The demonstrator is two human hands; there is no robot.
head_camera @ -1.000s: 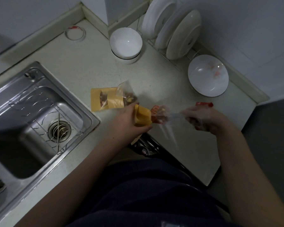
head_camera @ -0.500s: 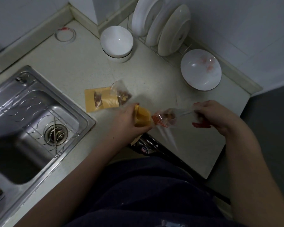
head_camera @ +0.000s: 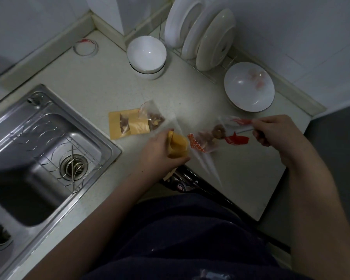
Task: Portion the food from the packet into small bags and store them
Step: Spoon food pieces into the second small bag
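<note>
1. The left hand [head_camera: 160, 150] is closed around a small yellow paper-backed pouch [head_camera: 178, 146], held just above the near edge of the pale speckled countertop [head_camera: 190, 93], with the pouch's opening turned toward the right.
2. The right hand [head_camera: 275, 132] pinches the top end of a clear plastic packet with red printing [head_camera: 220, 134]; brown pieces of food [head_camera: 212, 134] are gathered in the packet's left, lower end.
3. The packet's long axis runs left to right, sloping down from the right hand toward the pouch. Its food-filled end lies just beside the pouch's mouth; whether the two touch cannot be told.
4. The coming move probably turns on that line-up: the packet lies to the right of the pouch, so the left hand is the nearer one to the food and the right hand steers the far end.
5. A second yellow pouch with a clear window [head_camera: 127, 126] lies flat on the countertop, farther and to the left, with food showing inside it, beside the steel sink [head_camera: 49, 150].
</note>
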